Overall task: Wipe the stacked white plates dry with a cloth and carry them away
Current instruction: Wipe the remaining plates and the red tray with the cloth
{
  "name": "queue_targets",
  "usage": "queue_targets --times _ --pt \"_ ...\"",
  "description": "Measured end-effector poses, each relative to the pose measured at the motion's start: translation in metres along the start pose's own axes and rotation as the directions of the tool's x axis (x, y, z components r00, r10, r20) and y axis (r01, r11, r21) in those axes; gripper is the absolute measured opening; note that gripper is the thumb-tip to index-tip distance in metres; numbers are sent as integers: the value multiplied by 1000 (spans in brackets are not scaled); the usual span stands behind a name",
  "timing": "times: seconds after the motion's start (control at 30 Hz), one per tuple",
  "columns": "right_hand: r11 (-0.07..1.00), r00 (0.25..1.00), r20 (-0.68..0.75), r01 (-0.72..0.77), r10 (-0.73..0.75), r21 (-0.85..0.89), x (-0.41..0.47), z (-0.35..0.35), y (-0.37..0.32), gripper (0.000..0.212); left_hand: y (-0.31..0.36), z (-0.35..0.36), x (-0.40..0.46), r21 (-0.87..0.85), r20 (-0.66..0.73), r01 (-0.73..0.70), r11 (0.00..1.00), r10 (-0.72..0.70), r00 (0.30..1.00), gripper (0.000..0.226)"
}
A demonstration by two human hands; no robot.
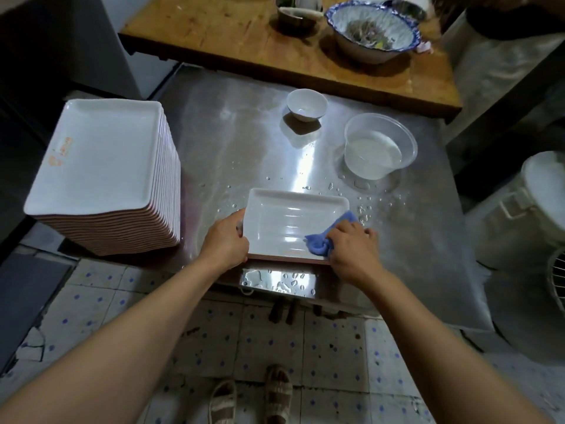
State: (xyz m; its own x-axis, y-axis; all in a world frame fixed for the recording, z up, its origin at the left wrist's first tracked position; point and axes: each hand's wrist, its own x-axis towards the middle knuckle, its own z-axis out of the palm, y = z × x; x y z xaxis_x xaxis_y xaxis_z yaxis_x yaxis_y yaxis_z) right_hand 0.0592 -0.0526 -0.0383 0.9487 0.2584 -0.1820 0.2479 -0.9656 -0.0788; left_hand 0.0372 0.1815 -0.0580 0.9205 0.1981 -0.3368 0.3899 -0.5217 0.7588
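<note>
A single white rectangular plate [287, 221] with a pink underside lies at the near edge of the wet steel table [232, 142]. My left hand [224, 243] grips the plate's left rim. My right hand [354, 250] holds a bunched blue cloth [324, 240] and presses it onto the plate's right near corner. A tall stack of the same white plates [101, 166] stands on the table's left side, apart from both hands.
A small white bowl [306, 104] and a clear plastic tub of water [379, 148] sit behind the plate. Water drops dot the steel. A wooden table [232, 32] beyond holds a blue-patterned bowl [371, 29]. A white lidded bucket [529, 209] stands at right.
</note>
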Motion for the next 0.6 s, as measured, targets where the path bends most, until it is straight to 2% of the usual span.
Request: queue_targets --times 0.1,0.27,0.43,0.5,0.6 --pt "997 999 -48 16 -20 -76 21 2 1 26 2 -1 2 6 11 13 1000 -13 1000 69" --pt "995 997 -58 61 -57 79 43 6 -23 41 1 -1 2 4 22 33 999 -33 999 71" --pt "916 954 -29 296 -299 270 24 14 -54 40 1 2 1 35 -19 49 998 -49 999 66" --pt "914 955 37 269 -294 305 15 12 -48 40 2 3 1 63 -41 53 997 -50 998 67" --pt "954 964 122 207 -237 217 5 3 -23 40 3 4 0 93 -50 58 994 -54 997 68"
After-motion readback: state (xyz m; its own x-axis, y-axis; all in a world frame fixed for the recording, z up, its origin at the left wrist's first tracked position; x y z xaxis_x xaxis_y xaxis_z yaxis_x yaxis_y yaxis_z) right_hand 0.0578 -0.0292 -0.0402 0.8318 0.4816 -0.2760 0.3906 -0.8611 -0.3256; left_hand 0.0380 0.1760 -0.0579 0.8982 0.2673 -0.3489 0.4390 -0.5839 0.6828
